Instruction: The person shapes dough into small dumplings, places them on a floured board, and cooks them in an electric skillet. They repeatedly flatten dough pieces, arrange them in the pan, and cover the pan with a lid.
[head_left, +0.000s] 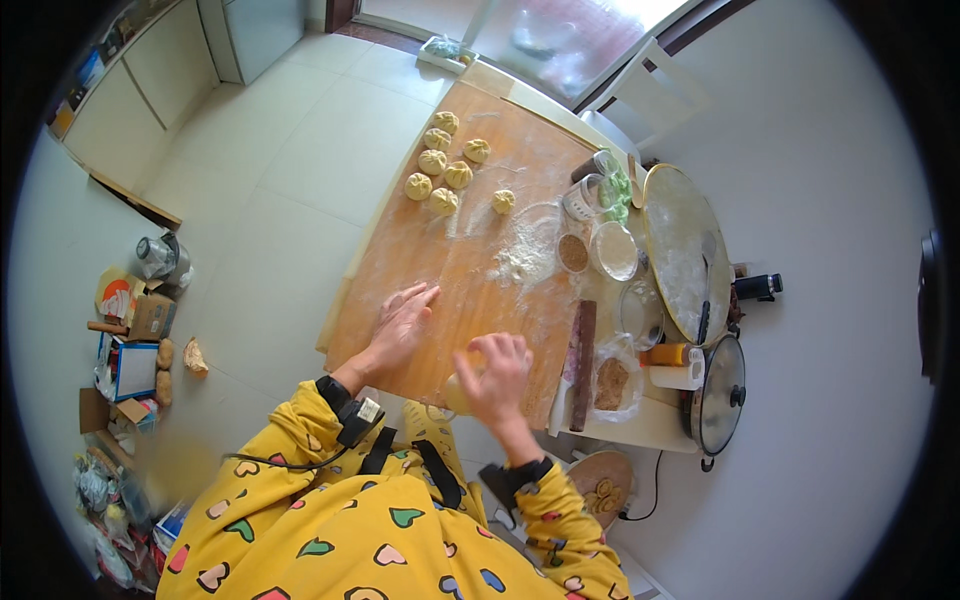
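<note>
My left hand (399, 324) rests at the left front of a floured wooden board (420, 262), its fingers extended and nothing in it. Near the board's front edge my right hand (497, 377) is raised, slightly blurred, with curled fingers. Beside and partly behind it shows a pale yellow lump of dough (458, 393); whether the fingers touch it I cannot tell. Several pleated buns (433, 162) sit at the board's far left, one bun (503, 201) a little apart. Loose flour (525, 255) is heaped right of centre.
On the right lie a dark rolling pin (583, 367), a knife (559, 405), a bag of brown powder (612, 382), a bowl of brown filling or seasoning (573, 253), a large round tray (682, 247) and a lidded pan (721, 397). Boxes (154, 316) stand on the floor at left.
</note>
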